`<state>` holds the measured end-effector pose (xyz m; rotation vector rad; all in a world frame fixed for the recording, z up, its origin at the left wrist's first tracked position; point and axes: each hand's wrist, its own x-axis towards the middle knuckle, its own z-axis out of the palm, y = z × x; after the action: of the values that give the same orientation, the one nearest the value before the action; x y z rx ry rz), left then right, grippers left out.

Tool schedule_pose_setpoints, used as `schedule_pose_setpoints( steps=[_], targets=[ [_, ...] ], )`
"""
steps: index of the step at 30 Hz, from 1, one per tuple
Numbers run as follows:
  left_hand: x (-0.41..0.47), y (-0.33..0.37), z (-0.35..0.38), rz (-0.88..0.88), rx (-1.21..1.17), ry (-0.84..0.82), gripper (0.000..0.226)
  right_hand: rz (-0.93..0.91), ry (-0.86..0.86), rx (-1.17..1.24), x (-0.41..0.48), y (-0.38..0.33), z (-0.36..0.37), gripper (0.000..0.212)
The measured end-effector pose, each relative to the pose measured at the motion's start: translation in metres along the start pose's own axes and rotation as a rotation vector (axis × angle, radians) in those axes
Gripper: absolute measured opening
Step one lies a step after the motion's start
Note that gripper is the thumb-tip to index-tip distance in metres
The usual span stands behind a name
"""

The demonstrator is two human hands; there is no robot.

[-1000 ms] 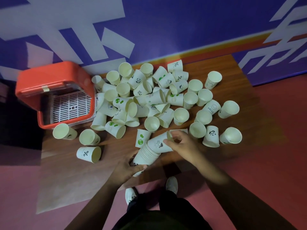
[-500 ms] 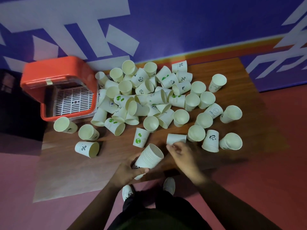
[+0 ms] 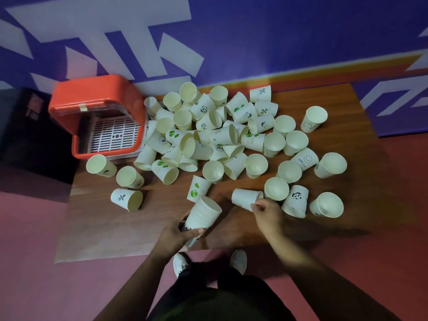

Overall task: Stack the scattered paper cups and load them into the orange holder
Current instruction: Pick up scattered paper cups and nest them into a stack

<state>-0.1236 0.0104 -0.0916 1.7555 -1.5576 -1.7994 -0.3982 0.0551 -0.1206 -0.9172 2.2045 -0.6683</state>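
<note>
Paper, off-white and smooth, forms every tapered cup on the wood-grain table [image 3: 347,144]. The left hand [image 3: 174,236] grips the lower end of the nested stack [image 3: 205,213], fingers and thumb curled round it. The stack tilts with its open mouth up and away from the person, and its rolled rims form close ridges along the side. The right hand [image 3: 269,214] has its fingertips curled, pinching the mouth rim of a single cup [image 3: 244,197]. That cup lies on its side on the table, just right of the stack and apart from it.

The loose cups [image 3: 222,135] cover the middle and far part of the table (some upright, some inverted, many on their sides, several overlapping). Printed marks identify three:
- a panda cup [image 3: 297,200], inverted, just beside the right hand
- a "HELLO" cup [image 3: 305,159], farther back
- a percent-sign cup [image 3: 127,199], on its side near the left edge

The orange holder [image 3: 97,96] is glossy moulded plastic with rounded corners. It sits at the far left of the table, with cups lying against its right wall. A white slotted grid [image 3: 114,135] lines its inside. Two white shoes [image 3: 183,262] stand on the pink floor [image 3: 34,274] below the near table edge.
</note>
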Motion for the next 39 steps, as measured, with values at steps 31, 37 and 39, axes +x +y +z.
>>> schedule_pose_setpoints(
  steps=[31,37,39],
  targets=[
    [0.0,-0.018,-0.115,0.136,0.033,-0.001,0.053,-0.419,-0.083,-0.562,0.05,-0.106,0.059,0.032],
    [0.017,-0.02,-0.14,0.124,0.02,-0.004,0.056,-0.482,0.05,-0.549,0.05,-0.094,0.068,0.009],
    [0.024,-0.023,-0.144,0.131,0.019,-0.008,0.058,-0.501,0.134,-0.396,0.046,-0.097,0.064,0.013]
  ],
)
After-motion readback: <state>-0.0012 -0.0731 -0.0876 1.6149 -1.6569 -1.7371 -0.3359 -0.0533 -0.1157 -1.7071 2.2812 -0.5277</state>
